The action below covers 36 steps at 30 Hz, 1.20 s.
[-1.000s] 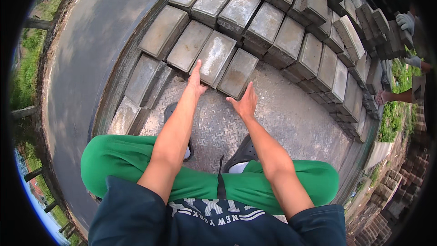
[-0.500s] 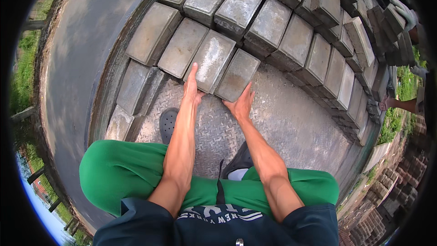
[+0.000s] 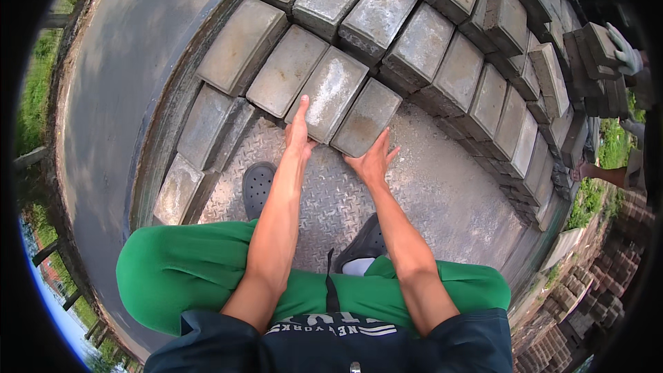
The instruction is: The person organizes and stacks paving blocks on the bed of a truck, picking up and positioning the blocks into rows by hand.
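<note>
On the ribbed metal deck (image 3: 387, 207), keep your left hand (image 3: 298, 135) and right hand (image 3: 371, 162), fingers spread flat, gripping nothing, squarely against the grey rectangular concrete paving block (image 3: 366, 117).

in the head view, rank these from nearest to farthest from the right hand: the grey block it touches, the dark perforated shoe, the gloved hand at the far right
1. Grey concrete paving block, under the right hand, just ahead of it.
2. Dark perforated shoe, on the metal tread-plate floor, to the hand's left.
3. Grey-gloved hand of another person, far right by the block stack.
</note>
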### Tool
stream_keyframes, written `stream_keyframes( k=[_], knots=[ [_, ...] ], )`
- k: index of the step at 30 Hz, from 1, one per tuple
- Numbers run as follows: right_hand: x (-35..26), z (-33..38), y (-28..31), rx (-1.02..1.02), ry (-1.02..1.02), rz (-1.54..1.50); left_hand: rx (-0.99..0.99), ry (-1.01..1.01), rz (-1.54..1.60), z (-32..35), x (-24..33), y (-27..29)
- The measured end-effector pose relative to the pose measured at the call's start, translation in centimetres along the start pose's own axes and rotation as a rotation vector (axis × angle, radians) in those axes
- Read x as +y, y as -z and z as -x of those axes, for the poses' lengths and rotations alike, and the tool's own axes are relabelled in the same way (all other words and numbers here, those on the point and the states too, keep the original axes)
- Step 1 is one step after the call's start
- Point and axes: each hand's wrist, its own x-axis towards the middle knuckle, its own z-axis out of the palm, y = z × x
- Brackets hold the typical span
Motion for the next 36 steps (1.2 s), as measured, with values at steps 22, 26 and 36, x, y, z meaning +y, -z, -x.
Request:
stream_keyframes(
  k=[22, 26, 36],
  knots=[
    [3.9, -10.5, 26.7, -0.087, 0.132, -0.537, -0.11, -0.768, -0.427, 10.2, -4.1, -22.8],
    [8.9, -14.4, 31.3, 0.253, 0.286, -0.322, -0.135, -1.162, -0.712, 8.5, 1.0, -30.1],
    [5.7, -24.5, 40.8, 0.734, 0.058, -0.223, 0.066, -1.388, -1.622, -0.9, 3.3, -29.6]
  ],
)
